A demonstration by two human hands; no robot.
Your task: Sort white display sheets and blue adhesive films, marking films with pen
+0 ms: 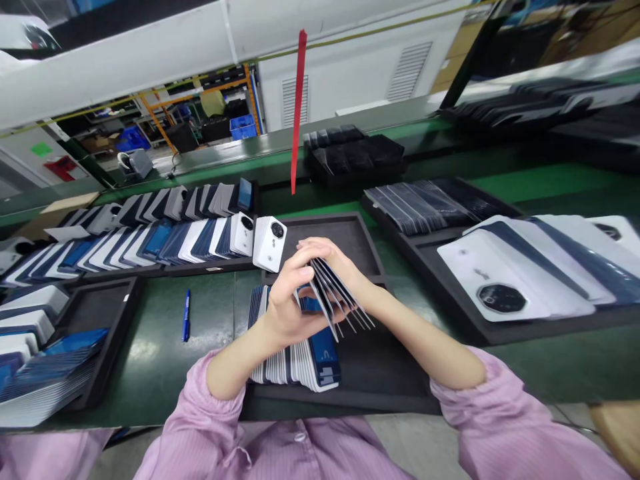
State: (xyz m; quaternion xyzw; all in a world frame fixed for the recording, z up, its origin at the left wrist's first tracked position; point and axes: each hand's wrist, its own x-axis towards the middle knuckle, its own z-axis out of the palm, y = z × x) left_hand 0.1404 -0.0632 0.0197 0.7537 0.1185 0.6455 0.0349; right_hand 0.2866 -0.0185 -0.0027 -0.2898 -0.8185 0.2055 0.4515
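Note:
Between my two hands is a fanned bunch of several thin phone back covers, tilted, with their edges spread toward me. My left hand is closed around the near left side of the bunch, thumb at its top. From the far right side my right hand grips the same bunch, its fingers partly hidden behind the covers. Below my hands a black tray holds a packed row of white and dark blue covers at its left. Just beyond, white covers with a round camera area stand upright in another black tray.
Long rows of covers stand in trays at the left. A blue pen lies on the green bench. Larger-looking white covers fill a tray at the right. A red strip hangs ahead.

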